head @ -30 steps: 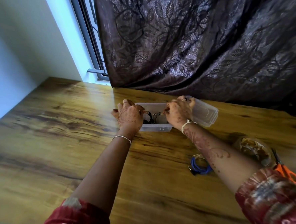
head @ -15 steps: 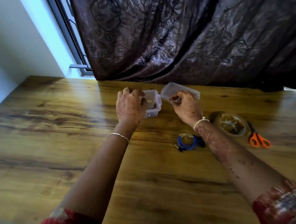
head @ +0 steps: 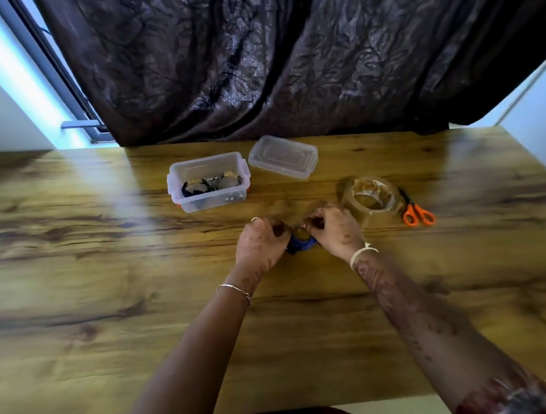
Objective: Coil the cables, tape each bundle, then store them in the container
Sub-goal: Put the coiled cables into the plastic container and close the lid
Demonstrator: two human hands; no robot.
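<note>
A coiled blue cable (head: 300,245) lies on the wooden table (head: 112,312) between my two hands. My left hand (head: 261,242) grips its left side and my right hand (head: 334,232) pinches its right side; most of the coil is hidden by my fingers. A clear plastic container (head: 208,181) stands open farther back, with dark taped cable bundles inside. Its clear lid (head: 283,156) lies on the table to its right.
A roll of clear tape (head: 373,199) sits just right of my right hand, and orange-handled scissors (head: 417,212) lie beyond it. A dark patterned curtain (head: 288,62) hangs along the table's back edge. A window frame (head: 81,124) shows at the back left.
Both hands left the container and its lid and came back toward me to take hold of the blue coil. The lid now lies on the table beside the open container.
</note>
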